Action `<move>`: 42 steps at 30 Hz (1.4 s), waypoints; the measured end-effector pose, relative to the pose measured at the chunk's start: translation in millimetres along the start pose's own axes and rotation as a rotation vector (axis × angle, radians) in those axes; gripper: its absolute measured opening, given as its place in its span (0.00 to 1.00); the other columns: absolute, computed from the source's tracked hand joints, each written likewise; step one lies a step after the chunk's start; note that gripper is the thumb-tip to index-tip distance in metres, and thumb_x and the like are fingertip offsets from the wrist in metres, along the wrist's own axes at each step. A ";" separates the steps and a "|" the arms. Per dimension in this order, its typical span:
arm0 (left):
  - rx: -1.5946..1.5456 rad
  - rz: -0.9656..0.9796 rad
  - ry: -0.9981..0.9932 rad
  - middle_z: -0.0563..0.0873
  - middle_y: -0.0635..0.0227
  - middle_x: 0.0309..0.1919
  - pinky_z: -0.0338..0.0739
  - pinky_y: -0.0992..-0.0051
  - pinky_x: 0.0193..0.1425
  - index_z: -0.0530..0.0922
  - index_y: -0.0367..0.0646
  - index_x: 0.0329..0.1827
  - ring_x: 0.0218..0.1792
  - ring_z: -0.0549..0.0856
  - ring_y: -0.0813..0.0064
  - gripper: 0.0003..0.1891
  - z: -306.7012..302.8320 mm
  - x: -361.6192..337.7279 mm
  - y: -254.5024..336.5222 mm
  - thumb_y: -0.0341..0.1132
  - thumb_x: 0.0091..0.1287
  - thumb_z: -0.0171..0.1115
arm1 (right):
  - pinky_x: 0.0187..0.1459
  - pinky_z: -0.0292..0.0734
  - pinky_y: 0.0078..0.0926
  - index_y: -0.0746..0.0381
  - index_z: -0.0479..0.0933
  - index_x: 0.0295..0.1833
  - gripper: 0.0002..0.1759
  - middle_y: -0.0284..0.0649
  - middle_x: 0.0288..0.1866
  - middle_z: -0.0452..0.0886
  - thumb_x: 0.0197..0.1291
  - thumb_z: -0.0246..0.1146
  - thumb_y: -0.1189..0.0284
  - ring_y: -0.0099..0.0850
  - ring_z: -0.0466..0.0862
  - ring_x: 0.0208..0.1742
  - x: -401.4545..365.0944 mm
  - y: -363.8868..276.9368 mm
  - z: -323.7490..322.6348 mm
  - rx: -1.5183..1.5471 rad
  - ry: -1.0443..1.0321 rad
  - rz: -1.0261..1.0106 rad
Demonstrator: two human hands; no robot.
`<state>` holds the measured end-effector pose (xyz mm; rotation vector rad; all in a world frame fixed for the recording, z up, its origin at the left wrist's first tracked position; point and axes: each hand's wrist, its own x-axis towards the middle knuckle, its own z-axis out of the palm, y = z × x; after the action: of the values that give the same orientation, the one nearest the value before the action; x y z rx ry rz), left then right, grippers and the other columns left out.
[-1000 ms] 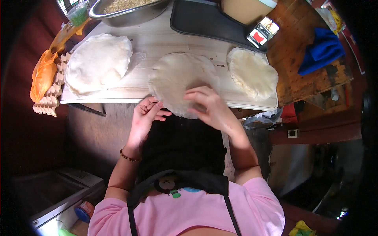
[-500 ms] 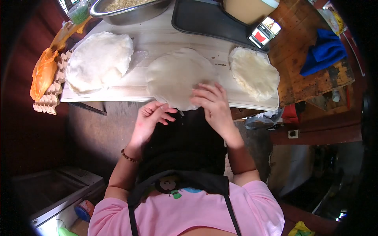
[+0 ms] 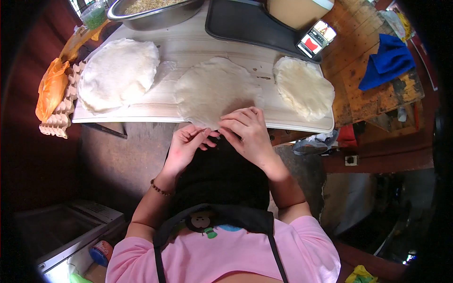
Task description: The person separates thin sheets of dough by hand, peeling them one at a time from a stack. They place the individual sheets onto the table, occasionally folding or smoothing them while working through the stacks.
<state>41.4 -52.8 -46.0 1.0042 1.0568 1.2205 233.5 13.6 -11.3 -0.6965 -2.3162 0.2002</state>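
A thin, pale round wrapper sheet lies at the middle of the table, its near edge at the table's front edge. My left hand pinches at that near edge, thumb and forefinger together. Just to its right my right hand is over the sheet's near right part, fingers bent and thumb and forefinger closed at the edge. What little the fingertips hold there is mostly hidden. A thick stack of whitish round sheets lies on the left, and a smaller yellowish pile on the right.
A metal basin with shredded filling stands at the back left. Behind the sheets are a black tray, a beige container and a phone. An orange bag rests on egg trays at left; a blue cloth lies at right.
My right hand has moved left and slightly down, closer to my left hand, and its fingers have closed together. My left hand has shifted slightly right. The middle sheet's near edge has shifted.
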 end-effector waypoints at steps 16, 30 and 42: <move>0.099 -0.029 0.032 0.88 0.71 0.36 0.74 0.84 0.35 0.83 0.38 0.44 0.32 0.85 0.83 0.09 10.8 6.6 0.2 0.34 0.69 0.64 | 0.47 0.70 0.32 0.63 0.78 0.36 0.05 0.39 0.37 0.80 0.57 0.66 0.74 0.39 0.79 0.41 7.2 0.9 0.7 0.301 -0.056 0.192; 0.177 0.199 0.129 0.87 0.69 0.33 0.78 0.82 0.39 0.82 0.32 0.43 0.32 0.84 0.83 0.06 15.7 12.2 -5.7 0.25 0.68 0.60 | 0.43 0.72 0.32 0.61 0.78 0.35 0.10 0.36 0.33 0.80 0.54 0.69 0.67 0.35 0.82 0.34 18.5 -6.2 10.0 0.224 0.027 0.206; 0.132 0.179 0.255 0.86 0.70 0.34 0.76 0.84 0.33 0.81 0.35 0.44 0.30 0.86 0.82 0.06 -1.2 13.2 2.2 0.28 0.70 0.59 | 0.47 0.73 0.37 0.65 0.78 0.39 0.07 0.45 0.38 0.80 0.61 0.60 0.73 0.46 0.79 0.44 18.5 27.8 -20.4 0.015 -0.007 0.341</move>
<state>40.3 -39.4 -45.1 1.0826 1.2806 1.4681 247.7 45.9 5.7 -1.0820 -2.1862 0.3742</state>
